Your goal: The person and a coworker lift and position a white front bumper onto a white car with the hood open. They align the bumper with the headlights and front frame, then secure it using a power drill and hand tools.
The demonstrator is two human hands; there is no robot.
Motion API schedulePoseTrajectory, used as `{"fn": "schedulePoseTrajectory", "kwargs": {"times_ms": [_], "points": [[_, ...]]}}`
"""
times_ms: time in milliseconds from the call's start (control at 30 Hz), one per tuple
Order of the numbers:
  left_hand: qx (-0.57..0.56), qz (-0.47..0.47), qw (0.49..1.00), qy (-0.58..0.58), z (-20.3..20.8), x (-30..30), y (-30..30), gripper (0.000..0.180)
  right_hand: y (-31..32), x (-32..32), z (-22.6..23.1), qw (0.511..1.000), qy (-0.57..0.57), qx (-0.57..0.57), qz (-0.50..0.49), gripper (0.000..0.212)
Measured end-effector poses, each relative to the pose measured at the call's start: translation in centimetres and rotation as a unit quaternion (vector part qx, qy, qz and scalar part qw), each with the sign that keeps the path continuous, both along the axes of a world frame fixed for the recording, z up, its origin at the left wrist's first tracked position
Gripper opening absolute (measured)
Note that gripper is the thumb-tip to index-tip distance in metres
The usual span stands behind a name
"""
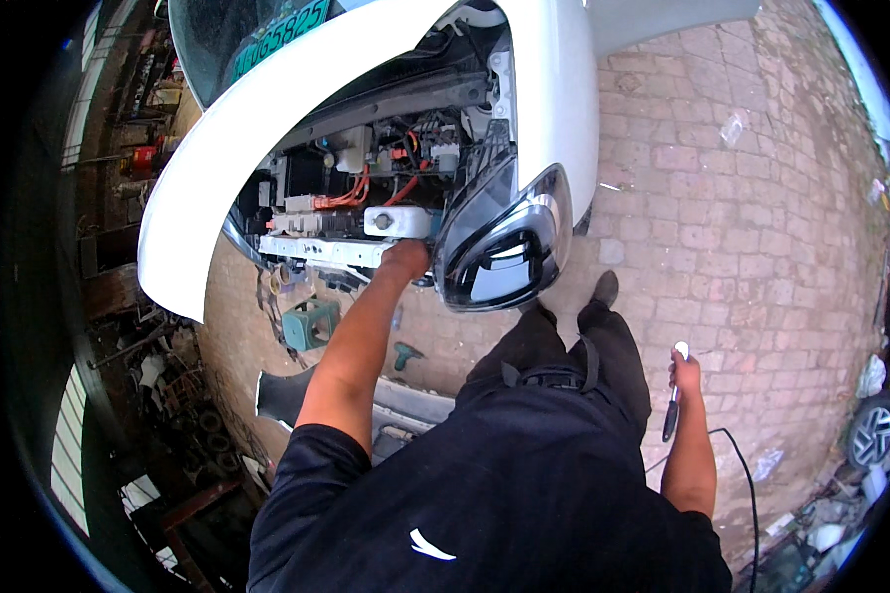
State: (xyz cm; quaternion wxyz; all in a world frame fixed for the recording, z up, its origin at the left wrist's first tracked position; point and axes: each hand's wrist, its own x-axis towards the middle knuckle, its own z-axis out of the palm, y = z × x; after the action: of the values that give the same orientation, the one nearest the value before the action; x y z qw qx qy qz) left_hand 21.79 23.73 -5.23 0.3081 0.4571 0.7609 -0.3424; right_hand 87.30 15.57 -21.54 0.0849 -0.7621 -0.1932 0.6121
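Observation:
A white car stands in front of me with its engine bay (351,183) exposed. My left hand (405,259) reaches to the front crossbeam (311,251), between the white reservoir tank (398,221) and the headlight (499,252). Its fingers are mostly hidden among the parts there. Down at my right side, well away from the car, my right hand (686,372) is closed around a ratchet wrench (671,415). The tool's round silver head shows above the fist and its black handle hangs below.
Below the car's front lie a green stool (311,324), a green power drill (406,356) and a detached bumper (396,400). A black cable (752,474) trails over the brick paving at right. A wheel (871,432) and clutter line the right edge; scrap parts fill the left.

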Motion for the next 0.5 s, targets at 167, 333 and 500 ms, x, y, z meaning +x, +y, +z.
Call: {"fn": "schedulePoseTrajectory", "kwargs": {"times_ms": [167,333,500], "points": [[0.006,0.009,1.0,-0.008,-0.4,-1.2,-0.2,0.041,-0.1,-0.5,0.5,1.0,0.001,0.003,0.0,0.03],[0.138,0.133,0.969,-0.153,-1.7,-8.0,-4.9,0.043,1.4,-2.4,2.9,1.0,0.004,0.015,0.013,0.031],[0.217,0.615,0.535,-0.537,4.4,-2.7,-10.5,0.017,4.6,-6.8,9.0,0.994,0.052,0.091,-0.006,0.031]]}}
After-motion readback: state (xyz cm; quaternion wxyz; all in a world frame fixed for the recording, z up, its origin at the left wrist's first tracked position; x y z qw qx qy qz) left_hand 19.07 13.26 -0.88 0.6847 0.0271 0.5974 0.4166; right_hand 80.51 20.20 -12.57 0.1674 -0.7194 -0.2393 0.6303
